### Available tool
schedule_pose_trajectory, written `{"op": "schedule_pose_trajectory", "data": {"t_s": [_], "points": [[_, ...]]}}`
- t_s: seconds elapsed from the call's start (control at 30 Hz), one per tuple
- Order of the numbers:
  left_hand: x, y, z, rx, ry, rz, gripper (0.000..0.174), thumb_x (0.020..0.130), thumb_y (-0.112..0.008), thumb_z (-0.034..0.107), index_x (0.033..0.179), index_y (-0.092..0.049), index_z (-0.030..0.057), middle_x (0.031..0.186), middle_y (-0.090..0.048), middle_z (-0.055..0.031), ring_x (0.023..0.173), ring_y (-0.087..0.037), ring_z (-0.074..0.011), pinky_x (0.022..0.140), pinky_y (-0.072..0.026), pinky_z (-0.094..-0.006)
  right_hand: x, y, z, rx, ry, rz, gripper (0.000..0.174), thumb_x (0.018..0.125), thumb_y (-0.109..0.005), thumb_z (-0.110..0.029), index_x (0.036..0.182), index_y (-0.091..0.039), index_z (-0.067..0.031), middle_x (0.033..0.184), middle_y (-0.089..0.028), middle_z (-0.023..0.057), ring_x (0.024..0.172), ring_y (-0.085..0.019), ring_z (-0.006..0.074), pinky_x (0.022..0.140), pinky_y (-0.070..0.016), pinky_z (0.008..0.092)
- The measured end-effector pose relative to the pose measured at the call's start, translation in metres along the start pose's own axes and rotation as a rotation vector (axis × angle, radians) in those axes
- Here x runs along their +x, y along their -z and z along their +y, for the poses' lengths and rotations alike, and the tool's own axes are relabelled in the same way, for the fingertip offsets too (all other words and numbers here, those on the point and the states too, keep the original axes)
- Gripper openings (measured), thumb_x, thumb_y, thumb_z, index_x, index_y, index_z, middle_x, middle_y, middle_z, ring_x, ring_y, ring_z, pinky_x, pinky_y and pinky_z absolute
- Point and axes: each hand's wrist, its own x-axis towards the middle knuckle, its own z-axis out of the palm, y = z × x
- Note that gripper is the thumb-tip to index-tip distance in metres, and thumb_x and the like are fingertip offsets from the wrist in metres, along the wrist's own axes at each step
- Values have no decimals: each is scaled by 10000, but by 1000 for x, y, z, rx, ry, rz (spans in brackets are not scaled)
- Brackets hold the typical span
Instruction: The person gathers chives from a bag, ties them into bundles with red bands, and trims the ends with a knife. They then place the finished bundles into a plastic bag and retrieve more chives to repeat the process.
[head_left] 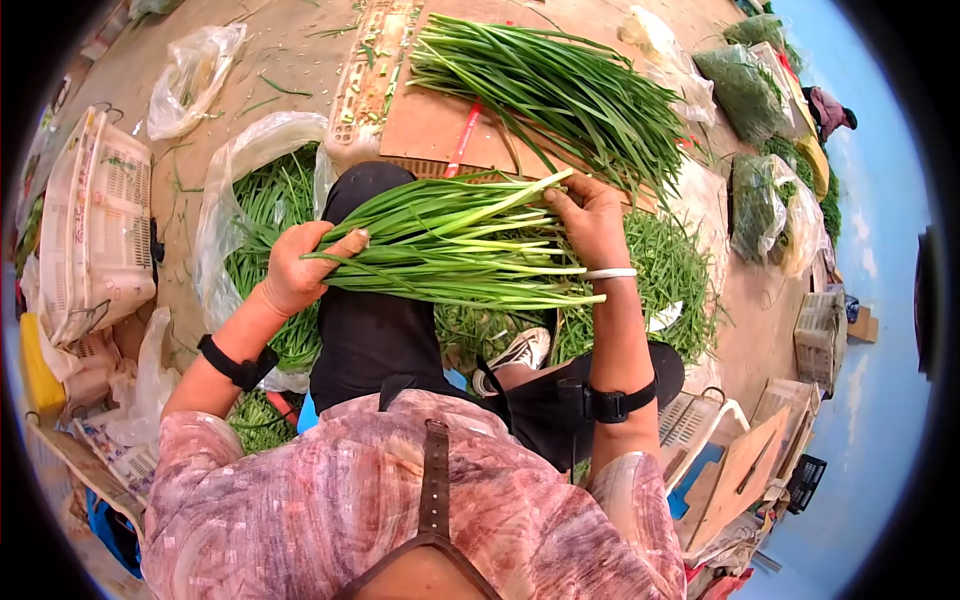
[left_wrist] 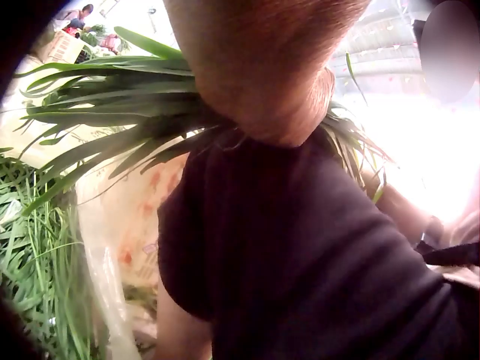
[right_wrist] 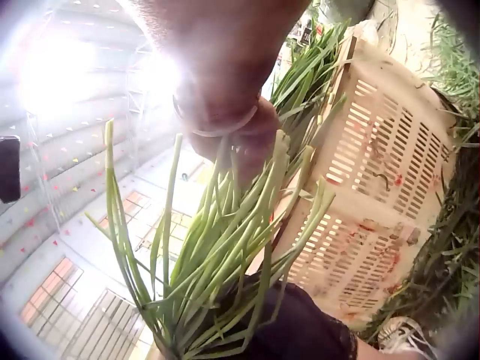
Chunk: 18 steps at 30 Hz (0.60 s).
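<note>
A bunch of garlic chives [head_left: 450, 245] lies across the person's lap, its green leaves to the left and pale stem ends to the right. Near the leafy end, the left hand [head_left: 300, 268] grips the bunch, thumb across the top. At the pale end, the right hand [head_left: 592, 225] pinches a stem between thumb and fingers. Several stem ends fan out below that hand in the right wrist view. The left wrist view shows leaves [left_wrist: 105, 105] spreading past the left hand, whose fingers are mostly hidden there.
Beyond the lap, a larger pile of chives [head_left: 545, 95] rests on a board [head_left: 425, 125] over a plastic crate [right_wrist: 390, 142]. A clear bag [head_left: 213, 235] of loose greens stands at the left, near a stacked crate [head_left: 110, 230]. Loose trimmings [head_left: 665, 270] cover the floor at right.
</note>
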Motion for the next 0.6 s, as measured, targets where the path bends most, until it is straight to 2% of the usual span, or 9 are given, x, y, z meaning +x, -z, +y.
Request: {"op": "schedule_pose_trajectory", "data": {"t_s": [0.13,0.2,0.23,0.27,0.4,0.43,0.47,0.53,0.6], "points": [[3,0,0,15,-21,-9,547,614,-643,27,1138,-599,180,798,-546,-71,635,-536,-245,535,-413,-335,-9,-2,0,-161,164,191,163,801,-602,-10,952,-627,47,757,-654,79,656,-582,85,592,-461,224],[2,0,1,18,-13,1,546,621,-642,40,1144,-598,193,780,-528,-67,618,-525,-243,525,-403,-335,-16,2,1,-398,323,329,134,807,-593,-12,926,-647,17,710,-649,86,620,-591,100,571,-461,228],[2,1,1,7,-15,-26,519,615,-661,35,1116,-602,156,790,-555,-82,635,-545,-259,533,-417,-344,-20,6,-4,-571,374,402,118,812,-584,-14,903,-660,-9,661,-636,88,578,-591,99,538,-460,225],[2,2,1,-4,-17,-51,494,608,-680,30,1088,-606,119,800,-582,-98,651,-564,-275,541,-431,-353,-23,13,-6,-371,166,373,118,826,-575,-31,905,-659,-4,674,-635,84,549,-581,95,508,-457,215],[-5,3,-4,39,-18,-59,515,611,-683,35,1111,-597,127,818,-579,-104,658,-564,-276,540,-430,-351,-57,56,-31,-79,-39,267,191,880,-510,-74,975,-624,46,732,-639,84,535,-564,99,462,-430,190],[-5,3,-4,19,-15,-38,543,604,-670,19,1128,-589,136,820,-577,-103,662,-560,-280,546,-432,-352,-66,73,-22,103,-28,224,233,898,-473,-91,1011,-601,67,747,-644,91,552,-566,103,476,-436,195],[-5,4,-5,25,-5,-37,543,604,-670,19,1128,-589,136,820,-577,-103,662,-560,-280,546,-432,-352,-73,92,1,446,25,151,269,887,-498,-137,1025,-591,73,792,-649,111,572,-574,117,498,-443,207],[-6,6,-3,37,20,-50,589,585,-653,-4,1150,-577,143,810,-573,-98,662,-558,-281,553,-435,-357,-71,106,43,143,-415,153,357,832,-593,-222,1064,-581,49,847,-649,154,635,-617,140,528,-470,233],[-6,11,-4,44,30,-63,614,570,-638,-23,1158,-572,142,803,-571,-96,664,-558,-279,561,-440,-359,-78,107,66,-1640,-442,-302,467,763,-665,-267,1123,-558,10,921,-643,192,719,-653,205,595,-506,288]]}}
